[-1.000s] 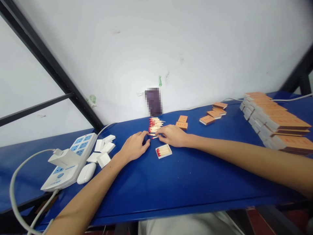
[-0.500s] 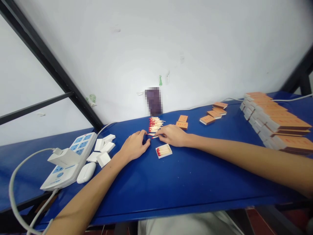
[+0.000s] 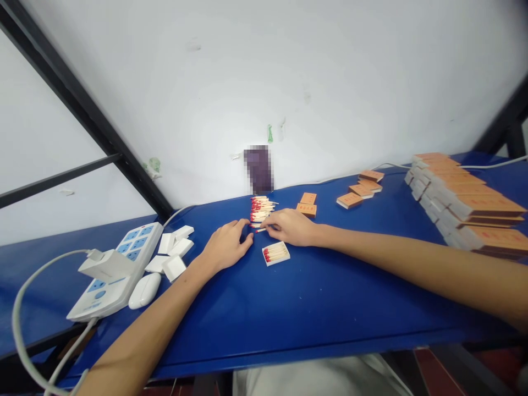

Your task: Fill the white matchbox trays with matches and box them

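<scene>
A pile of red-tipped matches [image 3: 262, 208] lies near the wall on the blue table. My right hand [image 3: 291, 226] is just in front of it, thumb and fingers pinched on a match [image 3: 260, 230] whose red head points left. To the left, my left hand [image 3: 228, 242] rests on the table with thumb and index finger apart, holding nothing; its fingertips are close to the match heads. An open white matchbox tray [image 3: 269, 264] with several matches [image 3: 276, 252] in it sits below my right hand.
White tray pieces [image 3: 174, 268], an earbud case [image 3: 144, 291] and a power strip [image 3: 119, 272] with a charger [image 3: 108, 265] are at left. Two orange matchboxes [image 3: 306, 210] lie right of the pile, several more [image 3: 350, 200] beyond. Stacked matchboxes [image 3: 487, 207] stand far right.
Both hands stay almost in place. The match in my right fingers has barely shifted; the whole view moved slightly.
</scene>
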### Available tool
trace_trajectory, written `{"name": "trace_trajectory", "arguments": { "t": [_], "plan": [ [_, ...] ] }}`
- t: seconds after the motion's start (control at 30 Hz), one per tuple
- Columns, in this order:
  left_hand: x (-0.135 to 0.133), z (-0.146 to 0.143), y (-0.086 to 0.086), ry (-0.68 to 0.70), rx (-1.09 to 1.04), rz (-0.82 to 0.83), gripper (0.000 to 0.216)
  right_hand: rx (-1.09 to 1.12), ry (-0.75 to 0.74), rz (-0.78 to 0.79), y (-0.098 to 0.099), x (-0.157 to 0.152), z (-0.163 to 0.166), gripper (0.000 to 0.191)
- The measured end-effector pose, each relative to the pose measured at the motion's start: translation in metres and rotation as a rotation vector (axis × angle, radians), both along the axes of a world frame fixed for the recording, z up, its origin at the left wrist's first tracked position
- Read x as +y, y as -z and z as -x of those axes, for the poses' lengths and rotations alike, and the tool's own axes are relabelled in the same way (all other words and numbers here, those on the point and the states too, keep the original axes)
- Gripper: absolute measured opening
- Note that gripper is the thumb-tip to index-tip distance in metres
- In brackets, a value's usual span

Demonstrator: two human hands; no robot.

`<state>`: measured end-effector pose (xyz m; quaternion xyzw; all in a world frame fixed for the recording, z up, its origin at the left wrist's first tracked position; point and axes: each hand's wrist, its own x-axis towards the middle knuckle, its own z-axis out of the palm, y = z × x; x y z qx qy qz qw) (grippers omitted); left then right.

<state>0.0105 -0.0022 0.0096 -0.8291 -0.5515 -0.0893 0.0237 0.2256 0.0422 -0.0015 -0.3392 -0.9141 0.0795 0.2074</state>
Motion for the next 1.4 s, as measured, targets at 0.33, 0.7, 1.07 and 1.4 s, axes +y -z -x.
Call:
{"name": "trace_trajectory", "arguments": {
  "t": [0.33, 0.7, 1.07, 1.4],
  "plan": [
    [-0.0015, 0.0007, -0.0015, 0.042, -0.004, 0.002, 0.035, -0.008, 0.052, 0.018, -0.0023, -0.0021, 0.0005, 0.016],
    [-0.0029, -0.0004, -0.0022, 0.051, 0.008, 0.004, 0.033, -0.004, 0.118, 0.014, -0.0014, -0.0026, 0.0010, 0.017],
    [-0.0046, -0.0049, -0.0026, 0.047, 0.013, 0.014, 0.030, -0.049, 0.097, 0.019, -0.0029, -0.0022, 0.0004, 0.024],
    [-0.0046, -0.0061, -0.0014, 0.053, 0.002, 0.006, 0.028, -0.051, 0.083, 0.009, -0.0001, -0.0002, 0.0000, 0.025]
  ]
}}
